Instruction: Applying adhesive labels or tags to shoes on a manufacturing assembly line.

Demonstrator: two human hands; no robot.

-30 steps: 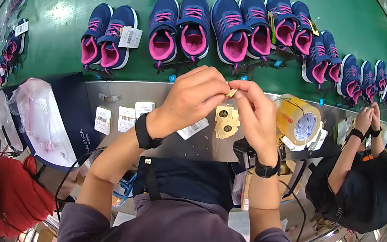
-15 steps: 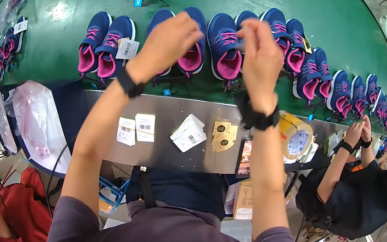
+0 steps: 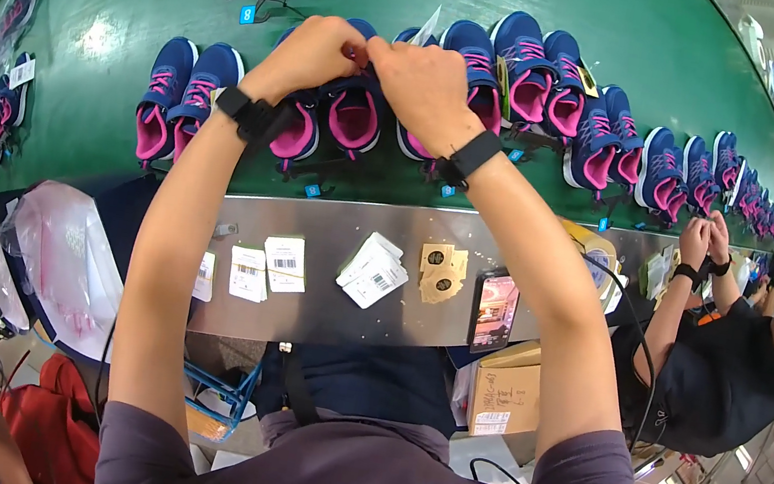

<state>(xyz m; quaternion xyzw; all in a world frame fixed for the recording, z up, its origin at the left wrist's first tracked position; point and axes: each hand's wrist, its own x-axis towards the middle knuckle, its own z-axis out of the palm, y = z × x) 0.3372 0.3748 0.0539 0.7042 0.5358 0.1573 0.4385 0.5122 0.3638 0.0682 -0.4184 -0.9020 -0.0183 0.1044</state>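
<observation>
Several pairs of navy sneakers with pink laces and linings line the green surface. My left hand (image 3: 318,57) and my right hand (image 3: 423,81) meet above one pair, whose right sneaker (image 3: 356,116) shows its pink lining beneath them. Both hands are closed, with curled fingertips almost touching at the laces. Whatever they pinch is hidden. A white tag (image 3: 428,26) sticks up behind my right hand, by a partly covered sneaker. Left of my hands stands another sneaker pair (image 3: 168,91).
A metal ledge (image 3: 324,318) carries stacks of white barcode tags (image 3: 374,272), gold stickers (image 3: 443,273) and a phone (image 3: 494,312). Clear bags (image 3: 66,252) lie at left. A co-worker (image 3: 725,346) works at right; a cardboard box (image 3: 507,393) sits below the ledge.
My hands have come together and shifted left, onto the laces of one pair. The sneakers and ledge items appear slightly displaced. More of the phone shows.
</observation>
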